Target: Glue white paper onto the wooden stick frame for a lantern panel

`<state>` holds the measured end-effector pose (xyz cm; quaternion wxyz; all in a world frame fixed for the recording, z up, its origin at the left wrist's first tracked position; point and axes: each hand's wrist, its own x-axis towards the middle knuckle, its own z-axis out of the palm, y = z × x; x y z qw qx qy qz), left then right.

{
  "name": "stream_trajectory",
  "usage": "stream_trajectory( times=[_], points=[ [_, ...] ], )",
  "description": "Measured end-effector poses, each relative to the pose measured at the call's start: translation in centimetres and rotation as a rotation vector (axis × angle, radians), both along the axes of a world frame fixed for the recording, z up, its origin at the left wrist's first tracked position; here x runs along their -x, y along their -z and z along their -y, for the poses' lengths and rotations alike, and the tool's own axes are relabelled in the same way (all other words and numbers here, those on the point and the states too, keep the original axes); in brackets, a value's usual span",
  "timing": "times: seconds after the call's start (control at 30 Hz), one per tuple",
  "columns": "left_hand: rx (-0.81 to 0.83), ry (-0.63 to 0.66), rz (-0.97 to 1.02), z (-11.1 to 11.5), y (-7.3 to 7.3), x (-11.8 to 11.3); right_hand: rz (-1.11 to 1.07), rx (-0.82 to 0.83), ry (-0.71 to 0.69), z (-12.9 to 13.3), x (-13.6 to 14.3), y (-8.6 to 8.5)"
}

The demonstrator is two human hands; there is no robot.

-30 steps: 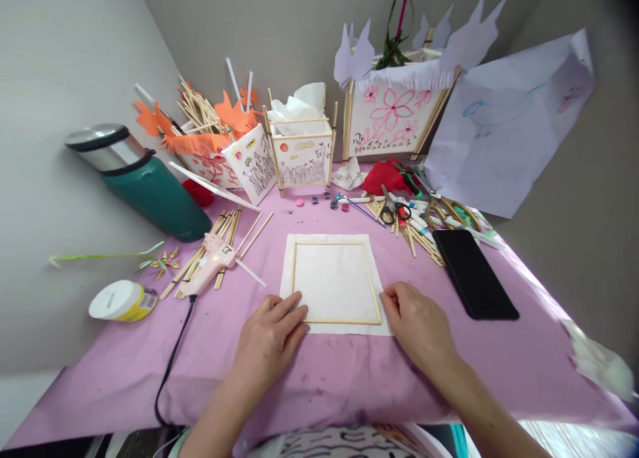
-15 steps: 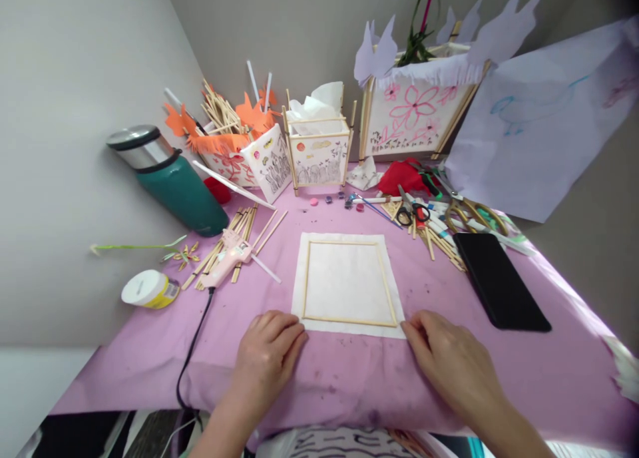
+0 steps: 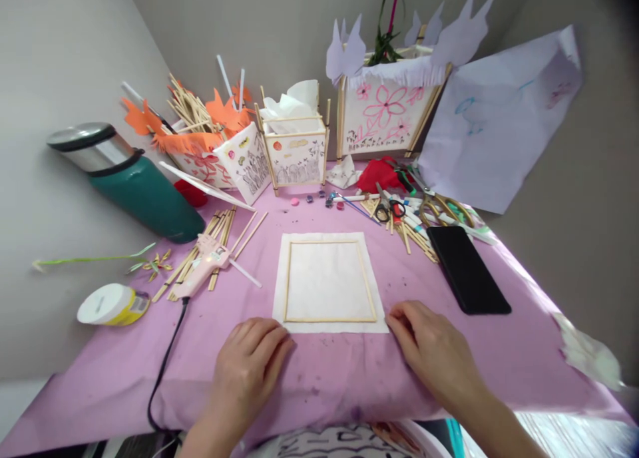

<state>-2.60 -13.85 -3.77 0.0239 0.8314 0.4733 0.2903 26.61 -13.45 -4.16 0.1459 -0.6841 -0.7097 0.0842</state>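
Observation:
A square white sheet (image 3: 330,278), paper or cloth, lies flat on the table in front of me. On it rests a square frame of thin wooden sticks (image 3: 329,321), with a margin of the sheet showing all round. My left hand (image 3: 252,355) is at the sheet's near left corner, fingers closed together on it. At the near right corner, my right hand (image 3: 432,345) pinches the sheet between thumb and forefinger. The fingertips partly cover both corners.
Left stand a pink glue gun (image 3: 204,265) on wooden sticks, a white-lidded jar (image 3: 112,305) and a teal tumbler (image 3: 144,192). Right lie a black phone (image 3: 468,269) and scissors (image 3: 390,206). Decorated paper boxes (image 3: 299,158) line the back of the purple-covered table (image 3: 329,378).
The whole view has swung to the right, so everything appears further left. Both hands stay at the sheet's near corners, and the sheet and stick frame lie as before.

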Motion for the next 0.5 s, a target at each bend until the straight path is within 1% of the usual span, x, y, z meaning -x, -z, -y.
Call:
stream_trajectory(
  times=[0.07,0.13,0.23,0.33,0.4,0.5],
  points=[
    [-0.001,0.017,-0.012,0.0,0.0,-0.2,-0.020,-0.031,-0.034,0.2,0.0,0.1],
    [0.001,0.026,-0.028,0.0,0.0,-0.2,-0.014,-0.005,-0.057,0.2,-0.2,0.1],
    [0.017,0.027,-0.039,0.0,-0.1,0.1,-0.001,0.069,-0.031,0.2,-0.7,-0.2],
    [0.007,0.007,-0.018,-0.2,0.0,0.0,-0.048,0.071,-0.030,0.1,-0.8,-0.6],
    [-0.022,0.012,-0.004,-0.6,0.0,-0.6,-0.108,0.037,-0.103,0.2,-0.4,-0.7],
    [-0.012,0.050,-0.013,-1.4,-0.3,-2.1,-0.169,-0.041,-0.264,0.3,0.7,-0.7]
  ],
)
